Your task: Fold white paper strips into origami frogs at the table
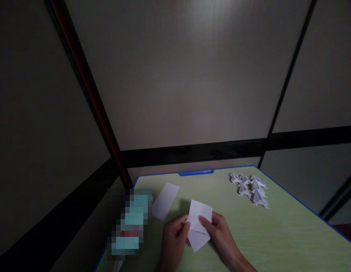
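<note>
A small white sheet of paper (198, 223) with crease lines is held just above the table, tilted toward me. My left hand (175, 235) pinches its left edge, thumb on top and fingers behind. From the right, my right hand (219, 232) grips the same sheet, its thumb pressed flat on the paper's face and its fingers behind it. Beyond my left hand, a plain white rectangular paper (165, 201) lies flat. Several folded white paper figures (256, 190) with pointed tops sit grouped at the far right of the table.
The light green table (280, 234) has a blue rim and a blue tray-like piece (196, 173) at its far edge. A pixelated, pale teal object (132, 219) lies at the left edge. Large panels (192, 75) with dark strips rise behind the table.
</note>
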### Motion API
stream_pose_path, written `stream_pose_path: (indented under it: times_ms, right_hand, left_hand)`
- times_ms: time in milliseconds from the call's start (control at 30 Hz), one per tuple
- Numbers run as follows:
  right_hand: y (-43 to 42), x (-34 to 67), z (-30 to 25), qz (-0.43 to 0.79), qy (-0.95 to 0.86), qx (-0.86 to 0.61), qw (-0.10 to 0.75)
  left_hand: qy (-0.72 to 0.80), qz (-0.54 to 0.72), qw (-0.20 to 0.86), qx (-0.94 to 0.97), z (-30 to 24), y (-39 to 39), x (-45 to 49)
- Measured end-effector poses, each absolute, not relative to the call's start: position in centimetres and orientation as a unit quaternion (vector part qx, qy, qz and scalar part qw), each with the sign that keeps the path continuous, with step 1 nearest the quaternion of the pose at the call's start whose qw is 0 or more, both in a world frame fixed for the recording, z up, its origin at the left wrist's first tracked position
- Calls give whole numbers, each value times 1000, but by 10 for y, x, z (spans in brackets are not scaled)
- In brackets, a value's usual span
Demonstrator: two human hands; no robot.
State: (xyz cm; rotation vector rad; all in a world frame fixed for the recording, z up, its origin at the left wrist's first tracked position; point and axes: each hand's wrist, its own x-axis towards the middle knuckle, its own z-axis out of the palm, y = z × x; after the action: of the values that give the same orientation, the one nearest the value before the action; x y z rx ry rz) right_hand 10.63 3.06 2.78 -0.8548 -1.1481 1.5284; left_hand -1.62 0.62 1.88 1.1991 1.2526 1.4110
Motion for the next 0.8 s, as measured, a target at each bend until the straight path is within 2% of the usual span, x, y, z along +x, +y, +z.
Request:
stream_pose_path:
  times_ms: [200, 467, 633, 800]
  right_hand:
    - [34, 108, 25, 657, -461, -332, 496]
    - [42, 122, 34, 613, -518, -365, 473]
    - [45, 127, 32, 578, -516, -399, 491]
    - [44, 129, 36, 584, -586, -378, 416]
  left_hand:
    - [512, 573, 384, 513, 13, 10, -23]
    - [478, 528, 488, 504, 23, 10, -21]
    - [468, 548, 527, 451, 23, 13, -21]
    - [501, 575, 495, 417, 22, 14, -22]
